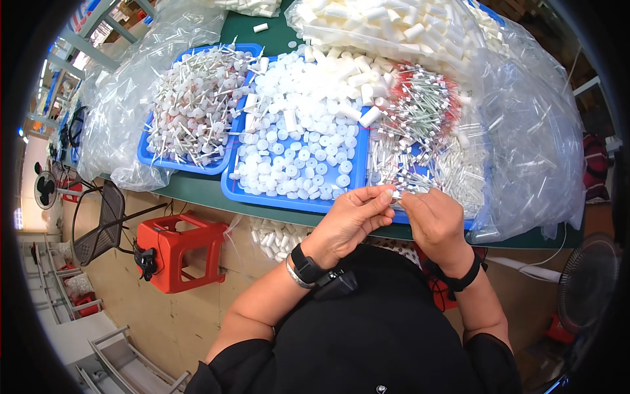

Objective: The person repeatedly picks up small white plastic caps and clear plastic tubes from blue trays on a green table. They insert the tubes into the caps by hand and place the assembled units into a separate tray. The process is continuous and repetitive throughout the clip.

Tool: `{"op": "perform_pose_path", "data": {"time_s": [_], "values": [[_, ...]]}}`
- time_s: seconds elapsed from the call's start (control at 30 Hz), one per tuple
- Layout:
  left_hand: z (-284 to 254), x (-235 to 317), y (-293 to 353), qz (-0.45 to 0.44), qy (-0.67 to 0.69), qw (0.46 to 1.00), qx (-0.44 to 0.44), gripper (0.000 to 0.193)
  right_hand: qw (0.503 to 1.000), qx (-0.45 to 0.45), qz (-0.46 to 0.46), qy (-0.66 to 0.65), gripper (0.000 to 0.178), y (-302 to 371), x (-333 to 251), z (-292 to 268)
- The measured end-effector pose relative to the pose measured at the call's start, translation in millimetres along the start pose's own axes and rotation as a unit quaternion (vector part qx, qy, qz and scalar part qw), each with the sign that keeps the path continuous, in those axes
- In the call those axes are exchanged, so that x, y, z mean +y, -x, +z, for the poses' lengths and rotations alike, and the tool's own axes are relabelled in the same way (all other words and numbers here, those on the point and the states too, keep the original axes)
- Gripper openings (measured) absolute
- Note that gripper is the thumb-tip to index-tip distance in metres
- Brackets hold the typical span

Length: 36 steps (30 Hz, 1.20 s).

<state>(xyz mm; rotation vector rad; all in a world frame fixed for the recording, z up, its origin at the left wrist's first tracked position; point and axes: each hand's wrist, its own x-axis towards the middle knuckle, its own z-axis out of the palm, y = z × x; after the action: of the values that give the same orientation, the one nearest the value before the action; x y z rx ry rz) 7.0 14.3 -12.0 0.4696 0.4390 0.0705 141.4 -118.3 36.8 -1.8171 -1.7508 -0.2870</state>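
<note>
My left hand and my right hand meet at the near edge of the right-hand blue tray. Thumb and forefinger of the left are pinched on a small white piece, too small to name. The right fingers are also closed, right beside it; what they hold is hidden. Just beyond lie thin white sticks and a heap of wired parts with red and white ends. The middle blue tray holds translucent white discs with center holes. White cylinders lie at its far side.
A left blue tray is heaped with discs on white sticks. Clear plastic bags flank the green table, and a bag of white cylinders sits at the back. A red stool and a fan stand nearby.
</note>
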Motion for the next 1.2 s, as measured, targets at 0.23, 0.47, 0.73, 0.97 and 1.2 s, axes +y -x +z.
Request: {"op": "perform_pose_path", "data": {"time_s": [0.23, 0.47, 0.73, 0.97, 1.2], "values": [[2.6, -4.5, -3.8, -0.021, 0.029, 0.999, -0.021, 0.033, 1.0, -0.002, -0.005, 0.01, 0.031, 7.3, 2.3, 3.8], [6.9, 8.1, -2.3, 0.047, -0.023, 0.998, 0.026, 0.036, 0.984, -0.022, 0.141, -0.107, 0.017, 7.0, 22.5, -11.0], [5.1, 14.8, 1.4, 0.081, -0.044, 0.994, 0.06, 0.039, 0.981, -0.163, 0.099, 0.024, 0.012, 21.0, 39.7, -14.3], [1.5, 13.2, 2.0, 0.078, -0.051, 0.994, 0.059, 0.039, 0.97, -0.204, 0.107, 0.075, 0.011, 24.4, 40.8, -16.0], [4.0, 10.1, 1.2, 0.074, -0.042, 0.996, 0.032, 0.038, 0.977, -0.188, 0.094, 0.038, 0.011, 27.5, 50.9, -17.0]]}}
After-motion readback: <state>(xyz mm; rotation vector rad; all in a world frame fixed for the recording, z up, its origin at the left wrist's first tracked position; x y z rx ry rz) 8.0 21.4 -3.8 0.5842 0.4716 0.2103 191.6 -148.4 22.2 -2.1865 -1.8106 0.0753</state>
